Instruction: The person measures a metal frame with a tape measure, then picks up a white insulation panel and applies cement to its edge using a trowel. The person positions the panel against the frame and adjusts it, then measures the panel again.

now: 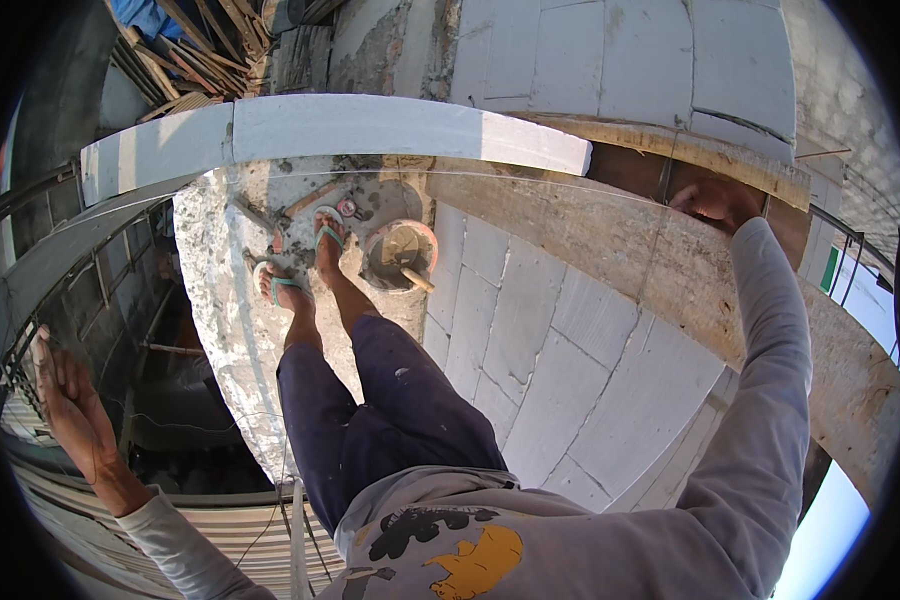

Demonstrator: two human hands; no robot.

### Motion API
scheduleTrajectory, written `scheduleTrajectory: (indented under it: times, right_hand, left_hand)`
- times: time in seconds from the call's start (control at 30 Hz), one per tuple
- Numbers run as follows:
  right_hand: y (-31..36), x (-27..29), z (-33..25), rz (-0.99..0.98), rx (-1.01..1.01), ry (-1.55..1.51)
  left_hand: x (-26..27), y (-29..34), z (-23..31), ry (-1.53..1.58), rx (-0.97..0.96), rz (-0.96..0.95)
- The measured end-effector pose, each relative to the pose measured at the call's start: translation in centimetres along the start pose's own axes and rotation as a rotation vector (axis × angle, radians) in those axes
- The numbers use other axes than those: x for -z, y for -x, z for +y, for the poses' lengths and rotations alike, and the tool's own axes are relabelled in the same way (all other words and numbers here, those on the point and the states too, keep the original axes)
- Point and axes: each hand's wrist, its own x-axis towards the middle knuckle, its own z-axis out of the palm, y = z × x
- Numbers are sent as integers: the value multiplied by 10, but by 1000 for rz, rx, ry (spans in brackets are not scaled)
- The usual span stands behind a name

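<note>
My right hand is at the wooden boards on the right, its fingers curled in shade at the end of a thin taut string. The string runs left along a row of pale grey blocks; the fingertips appear to pinch it. Far out to the left, my left hand is raised with its fingers stretched upward, beside dark metal railings. No held thing shows in it. Near my feet stands a round bucket of grey mortar, with a wooden handle sticking out over its rim.
I stand in sandals on a mortar-splashed ledge, with a deep drop on its left. A hammer and a small round red object lie by my feet. Right of me are a rough board and a block wall. Scrap timber lies at far left.
</note>
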Motion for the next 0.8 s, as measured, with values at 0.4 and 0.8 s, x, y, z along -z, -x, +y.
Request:
scheduleTrajectory:
  times: [0.4, 0.8]
  right_hand:
    - [-5, -4, 7, 6, 24, -72]
    - [-6, -1, 11, -30, 69, -100]
  left_hand:
    - [-24, 5, 3, -73, -73, 209]
    - [-16, 7, 5, -93, -91, 188]
